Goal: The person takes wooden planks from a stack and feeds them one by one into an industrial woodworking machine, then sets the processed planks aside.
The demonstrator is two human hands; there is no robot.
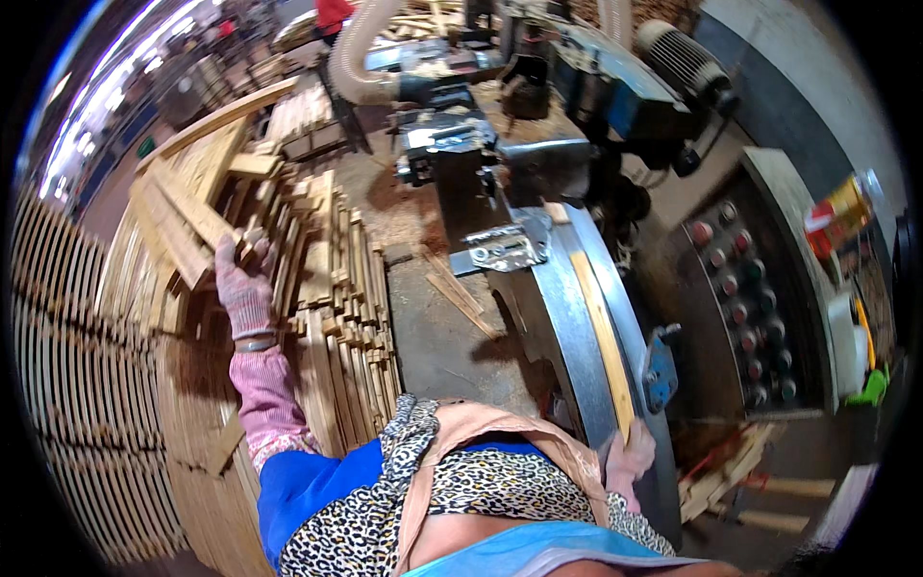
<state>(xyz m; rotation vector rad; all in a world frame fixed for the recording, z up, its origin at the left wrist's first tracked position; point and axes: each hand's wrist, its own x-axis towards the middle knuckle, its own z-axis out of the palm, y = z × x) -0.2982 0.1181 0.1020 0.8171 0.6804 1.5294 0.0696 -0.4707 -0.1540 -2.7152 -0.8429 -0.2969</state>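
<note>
My left hand [244, 287], in a pale knitted glove, reaches out over the stacked wood on the left. Its fingers close round the near end of a wooden board [197, 210] lying on top of the pile. On the right, my right hand [630, 454] grips the near end of a narrow wooden strip [603, 341]. That strip lies lengthwise on the metal bed [567, 327] of a woodworking machine, pointing toward the cutter housing [538, 173]. A second piece of wood [555, 212] shows ahead of it, close to the housing.
Stacked wooden strips [346, 288] stand between my left arm and the machine. A button panel [745, 298] is at the right, beside the bed's blue clamp [661, 370]. Thin offcuts [460, 296] lie below the machine. A dust hose [354, 53] curves down at the back.
</note>
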